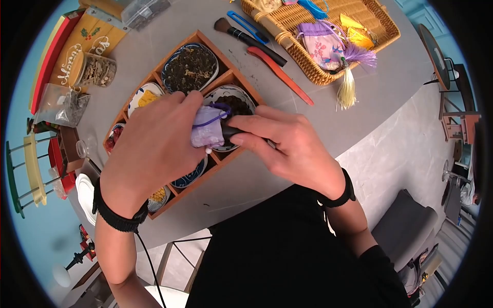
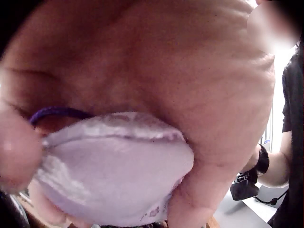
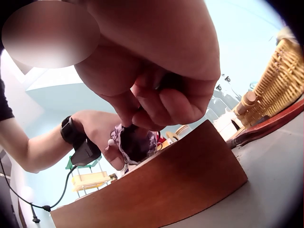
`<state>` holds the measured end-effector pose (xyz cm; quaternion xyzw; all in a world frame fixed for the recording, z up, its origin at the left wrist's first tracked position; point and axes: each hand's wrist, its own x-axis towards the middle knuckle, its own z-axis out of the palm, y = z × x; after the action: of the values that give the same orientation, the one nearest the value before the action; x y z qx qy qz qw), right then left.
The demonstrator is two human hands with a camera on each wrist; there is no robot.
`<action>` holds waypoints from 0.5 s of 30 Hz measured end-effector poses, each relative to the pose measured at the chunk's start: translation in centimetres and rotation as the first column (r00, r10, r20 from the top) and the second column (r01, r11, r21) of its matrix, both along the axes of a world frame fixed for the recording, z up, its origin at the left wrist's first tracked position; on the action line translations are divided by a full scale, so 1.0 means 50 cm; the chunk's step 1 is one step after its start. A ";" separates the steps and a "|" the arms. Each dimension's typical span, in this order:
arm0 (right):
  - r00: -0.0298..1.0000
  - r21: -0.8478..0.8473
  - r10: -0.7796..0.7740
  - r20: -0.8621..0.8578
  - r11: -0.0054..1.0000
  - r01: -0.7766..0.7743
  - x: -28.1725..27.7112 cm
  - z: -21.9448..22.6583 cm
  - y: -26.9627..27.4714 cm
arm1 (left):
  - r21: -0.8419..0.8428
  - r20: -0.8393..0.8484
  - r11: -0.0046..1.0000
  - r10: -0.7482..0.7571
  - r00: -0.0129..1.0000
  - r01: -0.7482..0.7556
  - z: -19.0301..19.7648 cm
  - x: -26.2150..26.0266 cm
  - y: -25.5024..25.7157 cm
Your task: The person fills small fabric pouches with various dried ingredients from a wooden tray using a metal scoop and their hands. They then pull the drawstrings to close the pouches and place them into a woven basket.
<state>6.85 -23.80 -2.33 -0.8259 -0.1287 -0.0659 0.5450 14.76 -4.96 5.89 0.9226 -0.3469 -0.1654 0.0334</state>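
A small lilac pouch (image 1: 208,132) with a purple cord is gripped by the left hand (image 1: 154,141) above the wooden divided box (image 1: 236,77). In the left wrist view the pouch (image 2: 118,171) lies against the palm, between fingers and thumb. The right wrist view shows the pouch's mouth (image 3: 135,145) spread and dark inside. The right hand (image 1: 292,149) pinches a black tool (image 1: 231,132) at the pouch's mouth; the tool's tip is hidden. Beneath, a bowl of dark pieces (image 1: 233,102) sits in one compartment.
Behind the hands stands a bowl of dried leaves (image 1: 190,66). A red tool (image 1: 280,74), a black brush (image 1: 249,41) and a blue cutter (image 1: 247,26) lie beyond the box. The wicker basket (image 1: 318,77) holds another pouch (image 1: 321,46). A lidded jar (image 1: 95,70) stands far left.
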 end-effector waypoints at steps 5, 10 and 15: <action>0.999 -0.228 -0.025 0.031 0.973 0.031 -0.006 0.007 -0.018 | 0.006 0.021 1.000 -0.023 1.000 0.022 -0.001 0.000 0.009; 0.994 -0.295 -0.094 0.048 0.950 0.104 -0.030 0.017 -0.043 | 0.066 0.011 0.998 -0.009 1.000 0.008 -0.006 -0.001 0.016; 0.994 -0.283 -0.113 0.010 0.953 0.111 -0.030 0.031 -0.042 | 0.112 0.047 0.994 0.009 0.999 -0.015 -0.003 0.001 0.015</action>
<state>5.33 -25.90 -0.76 -0.9015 -0.0880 -0.0747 0.4170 14.79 -4.20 5.75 0.9286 -0.3323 -0.1630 -0.0254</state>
